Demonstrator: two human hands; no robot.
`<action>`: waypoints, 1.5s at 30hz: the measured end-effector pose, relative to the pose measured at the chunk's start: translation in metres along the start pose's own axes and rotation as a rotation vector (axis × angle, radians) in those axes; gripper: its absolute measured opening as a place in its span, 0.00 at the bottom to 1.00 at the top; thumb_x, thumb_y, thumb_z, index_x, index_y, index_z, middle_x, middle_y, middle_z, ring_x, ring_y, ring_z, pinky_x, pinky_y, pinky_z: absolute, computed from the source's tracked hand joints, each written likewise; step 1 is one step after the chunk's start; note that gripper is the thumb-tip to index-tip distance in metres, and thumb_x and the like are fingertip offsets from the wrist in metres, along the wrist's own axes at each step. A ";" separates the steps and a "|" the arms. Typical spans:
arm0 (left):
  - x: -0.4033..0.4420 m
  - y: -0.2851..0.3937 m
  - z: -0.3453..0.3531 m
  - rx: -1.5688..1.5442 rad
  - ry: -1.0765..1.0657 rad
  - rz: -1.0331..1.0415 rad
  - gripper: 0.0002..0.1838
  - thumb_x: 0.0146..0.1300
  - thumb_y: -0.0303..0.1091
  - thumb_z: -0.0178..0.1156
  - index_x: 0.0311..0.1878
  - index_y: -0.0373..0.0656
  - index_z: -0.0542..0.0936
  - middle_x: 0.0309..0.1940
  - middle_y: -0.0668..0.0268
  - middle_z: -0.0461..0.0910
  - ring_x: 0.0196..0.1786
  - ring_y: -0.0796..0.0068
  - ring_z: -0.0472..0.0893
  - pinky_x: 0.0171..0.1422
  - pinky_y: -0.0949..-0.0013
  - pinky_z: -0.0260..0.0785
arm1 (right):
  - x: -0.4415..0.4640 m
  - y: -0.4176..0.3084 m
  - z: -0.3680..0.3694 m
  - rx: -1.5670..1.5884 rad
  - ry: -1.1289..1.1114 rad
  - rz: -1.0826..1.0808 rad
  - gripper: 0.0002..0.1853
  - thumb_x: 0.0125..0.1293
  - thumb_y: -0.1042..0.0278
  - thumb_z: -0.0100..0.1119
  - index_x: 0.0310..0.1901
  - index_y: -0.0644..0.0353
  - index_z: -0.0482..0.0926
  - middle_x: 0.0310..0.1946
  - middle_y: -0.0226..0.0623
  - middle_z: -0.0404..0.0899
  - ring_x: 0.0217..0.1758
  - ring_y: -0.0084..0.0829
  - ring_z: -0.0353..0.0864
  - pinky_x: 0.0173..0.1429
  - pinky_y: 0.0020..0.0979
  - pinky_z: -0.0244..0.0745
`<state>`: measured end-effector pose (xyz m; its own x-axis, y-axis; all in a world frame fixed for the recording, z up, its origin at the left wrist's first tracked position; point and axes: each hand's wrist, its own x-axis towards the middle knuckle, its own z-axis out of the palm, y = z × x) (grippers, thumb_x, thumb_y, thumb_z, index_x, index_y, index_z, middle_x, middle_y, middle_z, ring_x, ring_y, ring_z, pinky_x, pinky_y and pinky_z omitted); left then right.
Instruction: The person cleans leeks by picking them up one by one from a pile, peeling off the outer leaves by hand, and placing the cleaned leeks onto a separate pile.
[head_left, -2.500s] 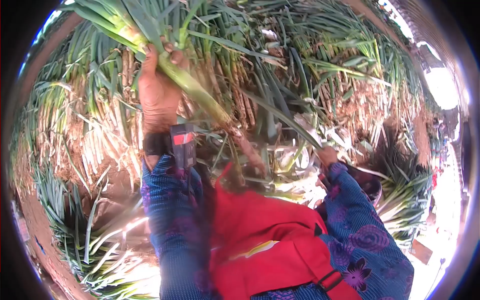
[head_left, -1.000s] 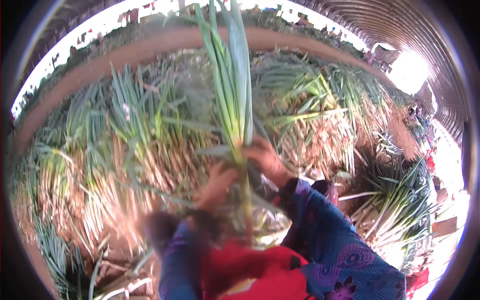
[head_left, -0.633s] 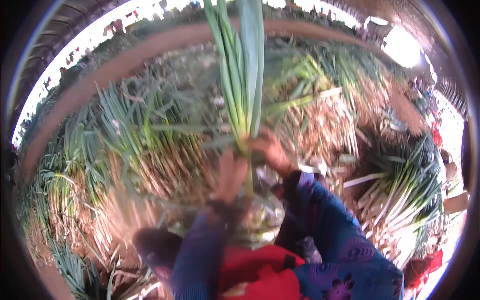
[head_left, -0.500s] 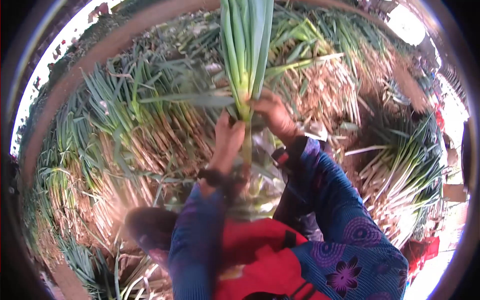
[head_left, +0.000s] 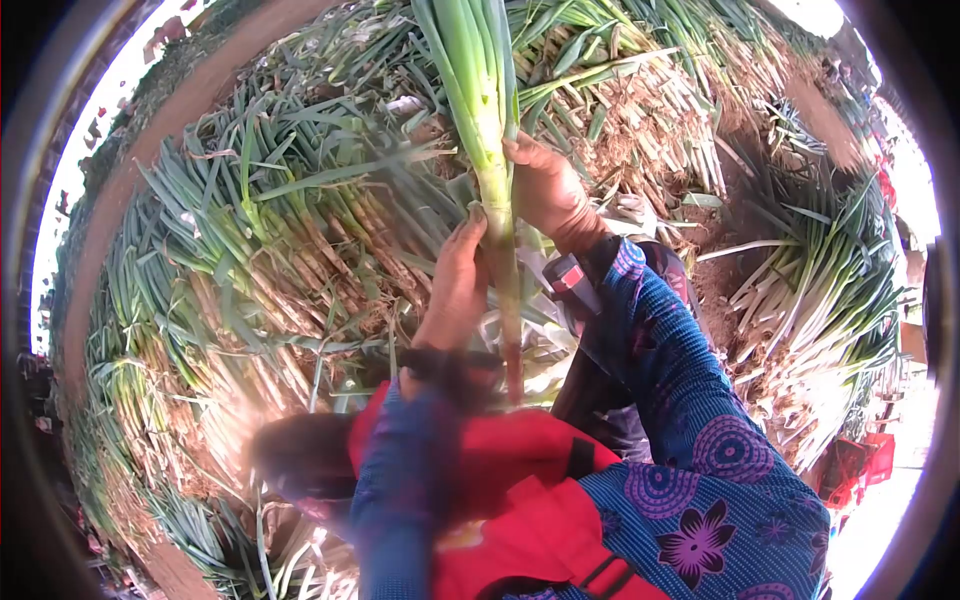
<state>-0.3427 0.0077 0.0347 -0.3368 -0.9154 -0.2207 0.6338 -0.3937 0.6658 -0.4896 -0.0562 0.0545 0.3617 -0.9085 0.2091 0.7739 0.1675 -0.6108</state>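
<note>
A thick green onion stalk (head_left: pixel 490 165) stands upright in front of me, its leaves at the top and its brown root end near my red apron (head_left: pixel 530 500). My left hand (head_left: pixel 460 275) is closed on the stalk from the left, a little below the leaves. From the right, my right hand (head_left: pixel 550 190) grips the same stalk slightly higher, its thumb pressed against the stem. A dark strap with a small box (head_left: pixel 572 282) is on my right wrist.
Rows of green onions (head_left: pixel 290 250) lie on the ground at left. Another heap (head_left: pixel 640 130) is beyond the stalk, and a bundle (head_left: pixel 800 320) lies at right. A brown dirt strip (head_left: pixel 190 100) curves behind the rows. Red material (head_left: pixel 870 465) shows at lower right.
Earlier my left hand held the stalk slanted at upper left, with my right hand away from it, low at right. Now both hands hold it upright near the centre, and the view has tilted down.
</note>
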 end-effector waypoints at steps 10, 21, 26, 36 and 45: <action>0.002 -0.006 -0.001 0.073 -0.025 -0.158 0.11 0.69 0.36 0.56 0.44 0.37 0.77 0.31 0.65 0.79 0.32 0.73 0.79 0.36 0.71 0.73 | -0.013 -0.001 0.013 0.262 -0.070 0.097 0.28 0.60 0.57 0.62 0.58 0.66 0.69 0.44 0.42 0.74 0.41 0.34 0.72 0.48 0.35 0.71; 0.003 -0.046 -0.060 0.472 -0.178 -0.394 0.15 0.69 0.40 0.55 0.50 0.40 0.79 0.34 0.67 0.81 0.33 0.77 0.80 0.39 0.71 0.75 | -0.012 -0.016 0.021 0.286 -0.302 0.049 0.27 0.62 0.60 0.59 0.57 0.70 0.68 0.38 0.39 0.70 0.32 0.29 0.68 0.33 0.30 0.67; -0.006 -0.051 -0.117 1.020 0.034 -0.404 0.20 0.65 0.46 0.53 0.44 0.36 0.81 0.35 0.58 0.82 0.36 0.68 0.82 0.42 0.66 0.72 | -0.014 -0.037 0.008 0.239 -0.110 -0.054 0.26 0.62 0.61 0.59 0.57 0.70 0.69 0.41 0.43 0.72 0.38 0.33 0.71 0.40 0.32 0.69; -0.049 -0.020 -0.236 1.422 0.157 0.005 0.37 0.55 0.38 0.67 0.66 0.34 0.66 0.66 0.47 0.65 0.66 0.51 0.68 0.69 0.60 0.61 | -0.012 -0.085 -0.028 0.247 -0.077 -0.224 0.29 0.65 0.57 0.61 0.60 0.67 0.64 0.45 0.52 0.74 0.43 0.40 0.77 0.48 0.43 0.78; 0.004 0.002 -0.004 0.749 -0.154 0.236 0.23 0.57 0.21 0.64 0.57 0.39 0.71 0.46 0.65 0.75 0.47 0.77 0.75 0.49 0.73 0.70 | -0.002 -0.029 -0.009 0.093 0.141 -0.253 0.24 0.64 0.56 0.61 0.54 0.63 0.68 0.40 0.45 0.75 0.39 0.37 0.76 0.45 0.40 0.76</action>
<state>-0.3403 0.0028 0.0325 -0.3793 -0.9239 0.0505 0.0824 0.0207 0.9964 -0.5177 -0.0632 0.0647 0.0803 -0.9691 0.2334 0.8771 -0.0426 -0.4785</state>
